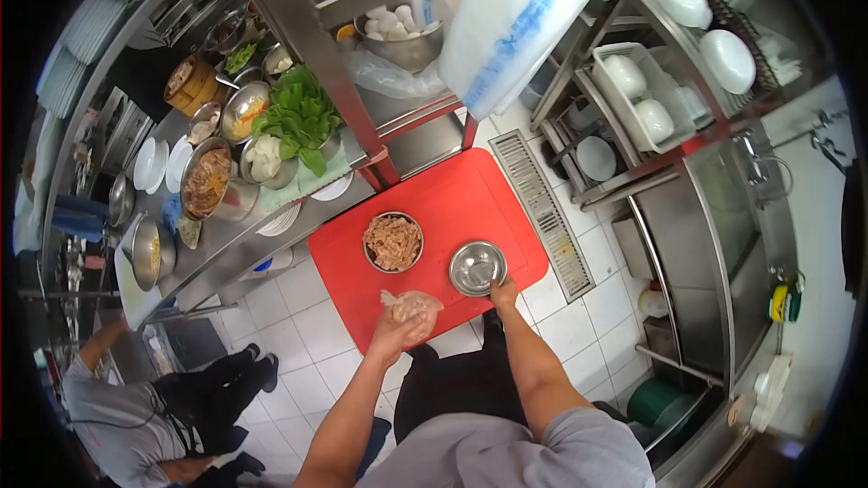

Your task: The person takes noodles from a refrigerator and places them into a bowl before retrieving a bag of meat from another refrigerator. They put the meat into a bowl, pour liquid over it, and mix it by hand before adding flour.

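My left hand [395, 331] grips a clear plastic bag [418, 311] with something pale pink inside, at the near edge of a red board [434, 190]. My right hand [504, 294] pinches the near rim of a metal bowl [477, 268] standing on the board, which looks bare inside. Behind the bag, to the left of that bowl, a second metal bowl [393, 242] is heaped with pale pinkish strips that look like raw meat. Neither hand touches this fuller bowl.
A steel counter on the left carries leafy greens [297, 117], a container of reddish food [206, 183] and several bowls. A co-worker [136, 402] stands at lower left. White plastic bags [515, 27] hang above the board. Dish racks [633, 99] and a sink [692, 262] stand right.
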The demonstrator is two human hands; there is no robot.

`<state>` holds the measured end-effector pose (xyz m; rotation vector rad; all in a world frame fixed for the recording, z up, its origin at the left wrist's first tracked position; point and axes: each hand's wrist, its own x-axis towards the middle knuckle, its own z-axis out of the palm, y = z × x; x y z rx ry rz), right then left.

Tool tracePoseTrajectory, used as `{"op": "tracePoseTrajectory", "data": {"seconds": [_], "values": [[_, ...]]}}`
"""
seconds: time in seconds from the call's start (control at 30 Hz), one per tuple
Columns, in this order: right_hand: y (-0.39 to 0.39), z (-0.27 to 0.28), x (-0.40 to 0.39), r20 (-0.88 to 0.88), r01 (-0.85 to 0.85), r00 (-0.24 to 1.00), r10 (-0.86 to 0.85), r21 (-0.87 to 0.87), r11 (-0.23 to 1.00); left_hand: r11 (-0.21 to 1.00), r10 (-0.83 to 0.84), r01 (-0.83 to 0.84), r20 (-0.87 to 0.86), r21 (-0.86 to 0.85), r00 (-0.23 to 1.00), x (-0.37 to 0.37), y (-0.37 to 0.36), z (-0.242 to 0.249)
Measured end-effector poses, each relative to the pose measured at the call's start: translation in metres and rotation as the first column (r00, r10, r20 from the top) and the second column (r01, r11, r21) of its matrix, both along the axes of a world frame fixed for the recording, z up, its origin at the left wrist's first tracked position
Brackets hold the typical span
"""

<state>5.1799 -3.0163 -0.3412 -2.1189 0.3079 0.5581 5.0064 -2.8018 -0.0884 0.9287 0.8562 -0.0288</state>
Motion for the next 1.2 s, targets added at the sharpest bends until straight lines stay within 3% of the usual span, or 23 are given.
{"op": "tracePoseTrajectory", "data": {"seconds": [0.03, 0.07, 0.13, 0.17, 0.2, 0.23, 0.27, 0.37, 0.5, 0.53, 0.6, 0.73, 0.8, 0.9, 1.03, 1.13, 1.2], "values": [[0.001, -0.017, -0.003, -0.113, 0.061, 0.992, -0.056, 0.036, 0.998, 0.996, -0.038, 0.040, -0.024, 0.081, 0.999, 0.009, -0.007, -0.010], [0.006, 0.006, -0.003, -0.207, 0.145, 0.973, -0.100, 0.210, 0.967, 0.985, -0.081, 0.091, -0.067, 0.150, 0.994, 0.014, -0.014, -0.022], [-0.014, -0.043, 0.006, -0.333, -0.215, 0.917, 0.219, 0.050, 0.975, 0.947, -0.187, 0.219, -0.151, 0.237, 0.971, 0.026, -0.025, -0.050], [-0.028, -0.064, 0.007, -0.410, -0.398, 0.838, 0.359, -0.010, 0.918, 0.950, -0.223, 0.248, -0.141, 0.191, 0.964, 0.031, -0.034, -0.054], [-0.014, 0.027, 0.026, -0.711, -0.357, 0.637, 0.297, 0.070, 0.932, 0.949, -0.260, 0.276, -0.116, 0.154, 0.959, 0.043, -0.041, -0.056], [-0.012, 0.072, 0.036, -0.779, -0.259, 0.515, 0.358, 0.256, 0.931, 0.945, -0.293, 0.300, -0.071, 0.131, 0.953, 0.057, -0.044, -0.062], [-0.014, 0.099, 0.045, -0.816, -0.132, 0.386, 0.430, 0.412, 0.901, 0.915, -0.359, 0.352, -0.001, 0.197, 0.933, 0.061, -0.052, -0.083], [-0.013, 0.147, 0.065, -0.749, 0.324, 0.215, 0.627, 0.660, 0.678, 0.924, -0.379, 0.375, 0.063, 0.072, 0.923, 0.088, -0.065, -0.131], [-0.014, 0.113, 0.078, -0.543, -0.072, 0.502, 0.673, 0.749, 0.658, 0.840, -0.101, 0.184, -0.186, 0.510, 0.977, 0.147, -0.085, -0.137], [-0.012, 0.117, 0.082, -0.507, -0.120, 0.560, 0.655, 0.733, 0.670, 0.791, -0.050, 0.213, -0.286, 0.573, 0.957, 0.160, -0.087, -0.140], [-0.008, 0.110, 0.092, -0.431, -0.197, 0.620, 0.656, 0.723, 0.662, 0.810, -0.045, 0.231, -0.336, 0.539, 0.941, 0.175, -0.084, -0.157], [-0.012, 0.089, 0.101, -0.606, 0.069, 0.531, 0.593, 0.728, 0.682, 0.791, -0.077, 0.308, -0.414, 0.529, 0.907, 0.195, -0.078, -0.164], [-0.009, 0.080, 0.106, -0.683, 0.201, 0.447, 0.578, 0.706, 0.679, 0.766, -0.044, 0.261, -0.356, 0.588, 0.933, 0.203, -0.078, -0.169], [-0.001, 0.072, 0.108, -0.708, 0.273, 0.439, 0.553, 0.691, 0.669, 0.769, -0.024, 0.210, -0.301, 0.604, 0.953, 0.209, -0.072, -0.181], [0.006, 0.049, 0.107, -0.697, 0.229, 0.454, 0.555, 0.694, 0.683, 0.715, 0.014, 0.132, -0.204, 0.686, 0.979, 0.211, -0.072, -0.198], [0.010, 0.039, 0.103, -0.691, 0.214, 0.466, 0.552, 0.693, 0.688, 0.735, 0.048, 0.126, -0.236, 0.667, 0.970, 0.212, -0.070, -0.187], [0.014, 0.038, 0.101, -0.678, 0.170, 0.483, 0.554, 0.693, 0.700, 0.684, 0.099, 0.089, -0.213, 0.724, 0.972, 0.208, -0.073, -0.194]]}}
